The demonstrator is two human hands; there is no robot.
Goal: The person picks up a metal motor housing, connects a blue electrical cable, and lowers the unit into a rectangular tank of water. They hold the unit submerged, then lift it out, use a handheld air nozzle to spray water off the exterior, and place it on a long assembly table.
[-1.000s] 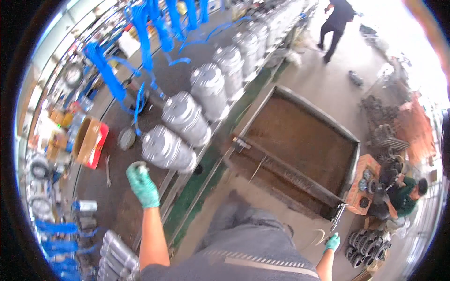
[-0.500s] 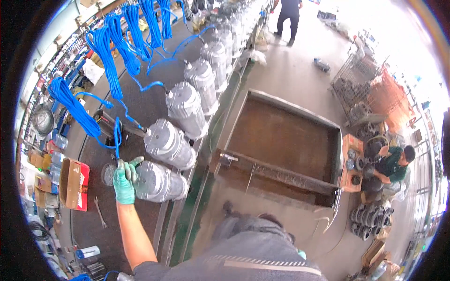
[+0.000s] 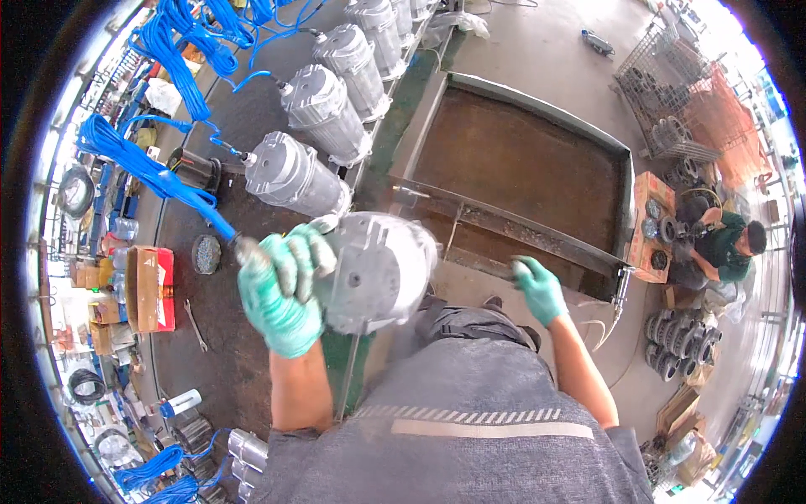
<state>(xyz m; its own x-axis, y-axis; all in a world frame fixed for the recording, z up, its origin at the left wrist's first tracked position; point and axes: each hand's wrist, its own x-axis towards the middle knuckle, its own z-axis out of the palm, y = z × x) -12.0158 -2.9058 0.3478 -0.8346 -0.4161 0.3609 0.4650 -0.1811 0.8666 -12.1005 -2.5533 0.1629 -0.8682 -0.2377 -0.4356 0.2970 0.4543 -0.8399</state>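
My left hand [image 3: 285, 290], in a green glove with grey fingertips, is closed at the top end of a silver ribbed motor [image 3: 378, 273], where its blue cable [image 3: 180, 193] comes out. The motor is held tilted beyond the bench edge, in front of my body, and looks slightly blurred. From the hand the blue cable runs back to a tied coil at the left. Out to the right, my gloved right hand [image 3: 539, 292] is apart from the motor, fingers loosely bent and holding nothing that shows.
More silver motors [image 3: 298, 172] with blue cables stand in a row along the bench. A wrench [image 3: 196, 326], a red cardboard box [image 3: 153, 290] and a small dish [image 3: 206, 254] lie at left. A metal-rimmed tray [image 3: 520, 155] is ahead right; a co-worker [image 3: 726, 248] sits beyond it.
The motor nearest me has left the row and moved right, toward my body, with my left hand. My right hand has come into view. The whole view has shifted.
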